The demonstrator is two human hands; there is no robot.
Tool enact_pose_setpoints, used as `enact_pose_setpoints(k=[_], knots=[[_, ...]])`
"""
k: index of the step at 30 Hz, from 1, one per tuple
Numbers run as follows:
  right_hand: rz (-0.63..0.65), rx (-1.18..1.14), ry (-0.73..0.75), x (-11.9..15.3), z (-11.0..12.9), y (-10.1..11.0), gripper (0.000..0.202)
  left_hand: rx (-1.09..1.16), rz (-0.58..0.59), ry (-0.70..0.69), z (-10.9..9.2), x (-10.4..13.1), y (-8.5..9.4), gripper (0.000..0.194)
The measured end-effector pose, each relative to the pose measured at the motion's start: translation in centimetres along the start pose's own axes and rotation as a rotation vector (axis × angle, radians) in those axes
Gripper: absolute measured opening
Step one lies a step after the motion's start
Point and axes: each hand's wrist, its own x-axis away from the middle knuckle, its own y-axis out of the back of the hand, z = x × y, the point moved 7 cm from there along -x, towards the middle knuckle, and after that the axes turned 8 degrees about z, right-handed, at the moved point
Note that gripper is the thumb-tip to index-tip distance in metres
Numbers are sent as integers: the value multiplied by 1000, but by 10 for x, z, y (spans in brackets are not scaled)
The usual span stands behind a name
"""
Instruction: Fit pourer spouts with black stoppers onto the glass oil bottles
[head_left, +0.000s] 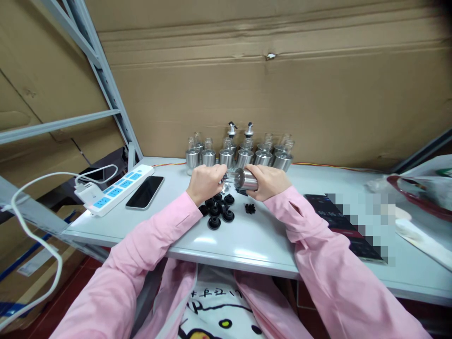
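My right hand (pixel 270 182) is wrapped round a glass bottle with a metal sleeve (pixel 249 180), tipped on its side above the table. Its clear neck points left, toward my left hand (pixel 208 182). The fingers of that hand are closed at the bottle's mouth; what they pinch is mostly hidden. Just below, a shiny silvery piece (pixel 225 188) shows in part. A heap of black round stoppers (pixel 214 222) lies in front of my left hand. To its right is a small cluster of tiny black parts (pixel 250 208).
Several metal-sleeved glass bottles (pixel 208 157) stand in rows at the back, two with pour spouts (pixel 249 128). At left are a phone (pixel 145 192) and a white power strip (pixel 123 188). A dark tablet-like screen (pixel 339 216) lies right, beside plastic-wrapped items (pixel 423 188). Cardboard (pixel 282 89) walls the back.
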Motion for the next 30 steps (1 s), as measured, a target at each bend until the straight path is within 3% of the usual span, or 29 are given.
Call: enact_pose_setpoints(k=[5, 8, 19, 30], knots=[[73, -65, -4, -1, 3, -5, 56, -6, 6, -17, 4, -2, -2, 10], [49, -66, -1, -2, 2, -7, 55, -6, 48, 7, 5, -3, -4, 10], [-371, 167, 181, 5, 4, 11, 30, 160, 276, 81, 3, 0, -3, 16], [-615, 241, 156, 15, 4, 25, 22, 664, 342, 52, 1, -1, -4, 21]])
